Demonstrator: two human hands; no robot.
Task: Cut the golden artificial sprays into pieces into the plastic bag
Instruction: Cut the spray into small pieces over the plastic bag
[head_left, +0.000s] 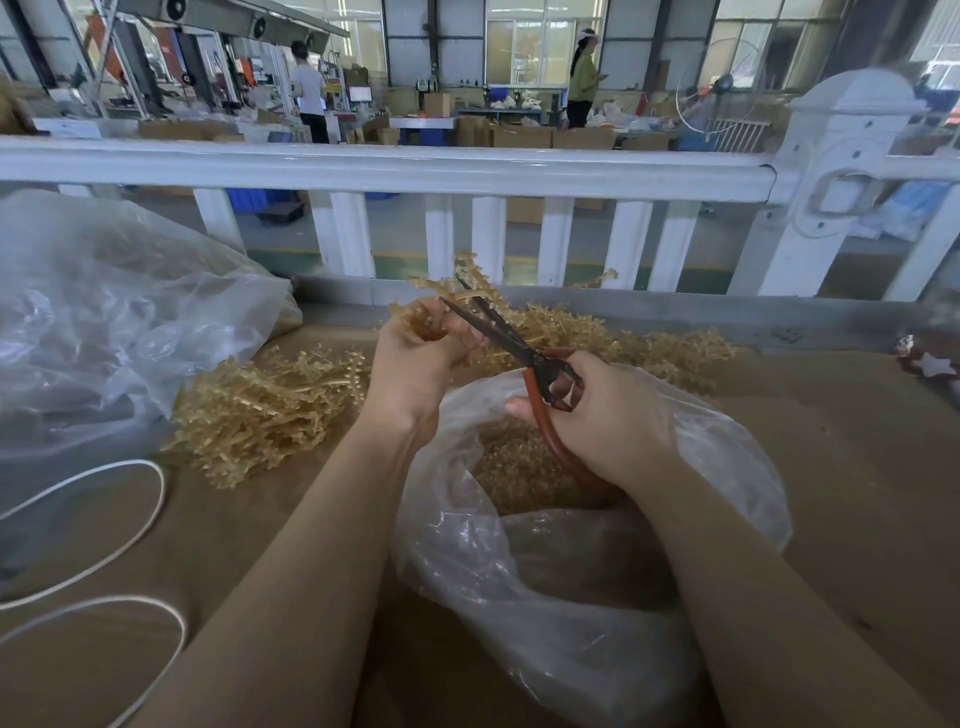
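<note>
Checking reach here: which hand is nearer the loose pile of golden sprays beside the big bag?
Left. The left hand hangs just right of the pile; the right hand, gripping the scissors, is farther right.

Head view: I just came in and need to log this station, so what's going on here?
A person is cutting golden sprays. The left hand grips a spray above the open plastic bag. The right hand holds red-handled scissors, blades open at the spray. Cut pieces already lie in the bag. Uncut sprays are piled on the table, to the left and behind the hands.
</note>
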